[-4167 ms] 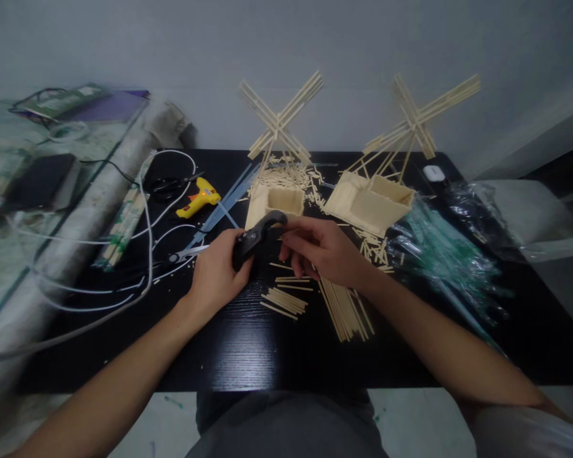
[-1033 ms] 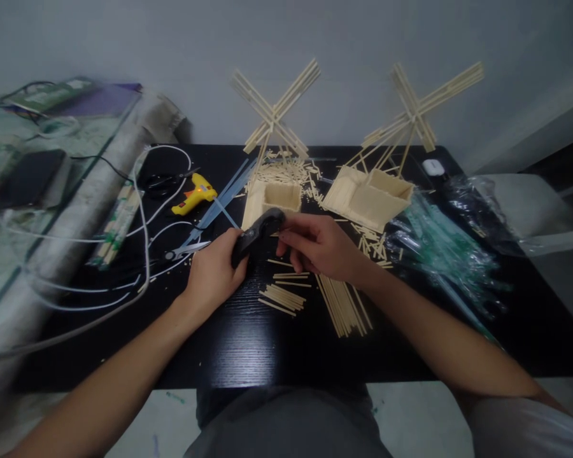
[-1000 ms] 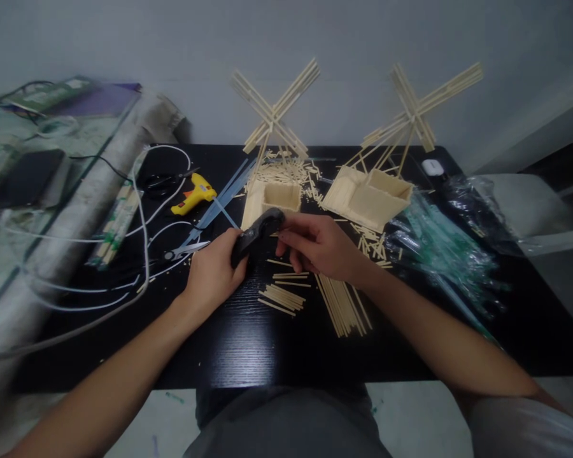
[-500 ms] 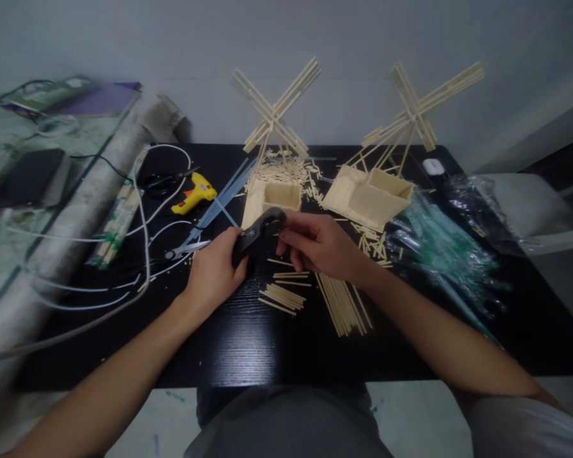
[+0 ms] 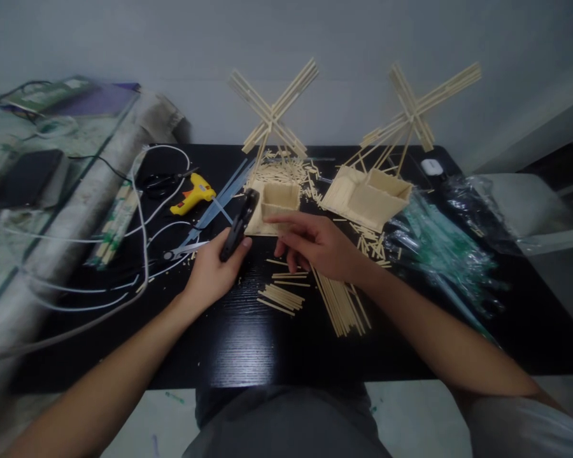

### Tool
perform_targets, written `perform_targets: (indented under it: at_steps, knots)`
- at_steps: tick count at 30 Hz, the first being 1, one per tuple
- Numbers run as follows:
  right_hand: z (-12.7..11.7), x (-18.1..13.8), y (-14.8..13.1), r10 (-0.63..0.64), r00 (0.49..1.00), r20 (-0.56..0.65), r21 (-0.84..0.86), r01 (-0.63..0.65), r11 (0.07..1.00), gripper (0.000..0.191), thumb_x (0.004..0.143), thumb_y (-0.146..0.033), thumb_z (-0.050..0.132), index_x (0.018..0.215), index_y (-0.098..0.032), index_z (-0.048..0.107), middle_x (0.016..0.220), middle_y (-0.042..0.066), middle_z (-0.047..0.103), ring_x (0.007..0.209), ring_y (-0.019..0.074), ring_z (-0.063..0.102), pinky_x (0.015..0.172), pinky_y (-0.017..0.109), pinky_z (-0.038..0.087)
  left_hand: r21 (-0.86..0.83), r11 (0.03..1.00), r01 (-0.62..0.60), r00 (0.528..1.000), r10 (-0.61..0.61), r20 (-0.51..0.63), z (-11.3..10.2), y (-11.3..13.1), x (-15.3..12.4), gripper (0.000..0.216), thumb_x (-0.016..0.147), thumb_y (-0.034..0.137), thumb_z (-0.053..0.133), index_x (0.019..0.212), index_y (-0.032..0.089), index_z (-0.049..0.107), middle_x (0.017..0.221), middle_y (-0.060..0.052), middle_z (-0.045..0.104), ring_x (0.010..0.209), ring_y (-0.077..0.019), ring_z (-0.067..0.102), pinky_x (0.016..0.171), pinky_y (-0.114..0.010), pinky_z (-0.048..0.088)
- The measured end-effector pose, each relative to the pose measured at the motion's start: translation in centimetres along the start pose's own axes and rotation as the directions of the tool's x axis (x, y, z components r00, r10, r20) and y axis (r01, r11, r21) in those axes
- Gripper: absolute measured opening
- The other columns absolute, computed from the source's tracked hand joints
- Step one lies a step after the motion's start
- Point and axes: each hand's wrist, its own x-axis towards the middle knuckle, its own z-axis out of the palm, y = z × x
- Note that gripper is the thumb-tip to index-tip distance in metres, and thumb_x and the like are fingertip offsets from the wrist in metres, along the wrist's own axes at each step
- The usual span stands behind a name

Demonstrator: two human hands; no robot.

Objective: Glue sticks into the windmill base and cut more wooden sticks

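My left hand grips a black cutter that now points up and away toward the small stick box. My right hand hovers just right of it with the index finger stretched toward the tool and the other fingers curled; whether it pinches a stick I cannot make out. Below the hands lie short cut sticks and a bundle of long sticks on the black table.
Two stick windmills stand at the back, the right one over a larger stick box. A yellow glue gun, scissors, white cables lie left. Plastic wrappers lie right.
The left hand has swung the cutter away from the right hand, tilting it up and left. The right index finger has straightened out.
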Motion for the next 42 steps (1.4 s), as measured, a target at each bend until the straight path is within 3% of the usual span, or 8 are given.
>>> perform_targets:
  at_steps: [7,12,22,27,29,32,37,42]
  knots:
    - [-1.4,0.2,-0.3,-0.033,0.989,-0.141,0.088,0.045,0.995,0.020,0.097,-0.030,0.066,0.105,-0.021,0.049,0.081,0.001,0.077,0.072,0.0147,0.076,0.067,0.026,0.061,-0.405,0.889,0.215,0.967,-0.137,0.213,-0.3,1.1,0.0,0.042,0.091,0.053,0.064,0.070,0.017,0.062,0.046,0.005,0.042,0.040,-0.0080,0.037,0.041,-0.023,0.026]
    - [-2.2,0.6,-0.4,-0.036,0.949,-0.312,0.118,0.077,0.990,0.033,0.094,-0.041,0.069,0.099,-0.024,0.041,0.089,0.003,0.077,0.077,0.0159,0.077,0.068,0.028,0.062,-0.561,0.783,0.269,0.951,-0.126,0.282,-0.6,1.1,0.0,0.034,0.091,0.048,0.068,0.079,0.017,0.062,0.057,0.001,0.059,0.040,-0.0064,0.039,0.039,-0.021,0.025]
    - [-4.2,0.6,-1.2,-0.127,0.889,-0.441,-0.125,0.079,0.989,0.034,0.081,-0.039,0.083,0.085,-0.020,0.055,0.070,-0.002,0.069,0.064,0.0136,0.071,0.055,0.023,0.056,-0.738,0.657,0.155,0.986,-0.152,0.071,-0.3,1.0,0.7,0.025,0.077,0.031,0.082,0.087,0.018,0.063,0.060,0.004,0.058,0.044,-0.0058,0.041,0.042,-0.019,0.033]
    - [-5.5,-0.4,-2.1,0.061,0.991,-0.123,-0.585,-0.122,0.802,0.017,0.081,-0.026,0.083,0.079,-0.017,0.069,0.073,0.002,0.073,0.067,0.0155,0.069,0.063,0.027,0.050,-0.736,0.671,0.092,0.977,-0.204,-0.064,-0.3,0.8,1.1,0.028,0.073,0.031,0.085,0.086,0.018,0.064,0.063,0.004,0.059,0.046,-0.0058,0.044,0.045,-0.020,0.037]
    - [-4.9,-0.6,-2.1,0.176,0.984,0.024,-0.720,-0.105,0.686,0.006,0.085,-0.022,0.078,0.084,-0.017,0.075,0.076,0.002,0.075,0.069,0.0157,0.069,0.066,0.028,0.048,-0.714,0.693,0.098,0.979,-0.198,-0.057,-0.2,0.5,1.0,0.029,0.074,0.033,0.085,0.089,0.018,0.064,0.066,0.004,0.060,0.048,-0.0066,0.046,0.046,-0.021,0.039]
    - [-2.7,-0.5,-1.2,0.152,0.974,0.169,-0.706,0.012,0.708,0.009,0.093,-0.018,0.069,0.096,-0.016,0.077,0.086,0.003,0.078,0.077,0.0152,0.070,0.074,0.027,0.048,-0.658,0.740,0.139,0.985,-0.171,0.015,0.2,0.3,0.5,0.032,0.075,0.035,0.085,0.093,0.019,0.064,0.068,0.003,0.062,0.050,-0.0076,0.048,0.047,-0.021,0.038]
    - [1.0,0.0,1.3,0.025,0.998,0.050,-0.395,-0.003,0.919,0.011,0.096,-0.018,0.064,0.101,-0.014,0.072,0.081,0.001,0.075,0.068,0.0117,0.068,0.071,0.024,0.050,-0.491,0.867,0.088,0.996,-0.061,0.071,0.6,0.3,-0.4,0.030,0.082,0.042,0.079,0.093,0.019,0.064,0.072,0.002,0.063,0.057,-0.0098,0.051,0.054,-0.024,0.040]
    - [0.9,0.2,1.6,-0.088,0.990,-0.106,-0.292,0.053,0.955,0.020,0.095,-0.024,0.065,0.112,-0.017,0.074,0.077,-0.001,0.071,0.069,0.0116,0.064,0.068,0.024,0.048,-0.191,0.973,-0.131,0.990,0.119,-0.073,0.1,-0.1,-0.5,0.025,0.097,0.044,0.059,0.090,0.020,0.062,0.073,0.002,0.061,0.063,-0.0126,0.053,0.062,-0.027,0.042]
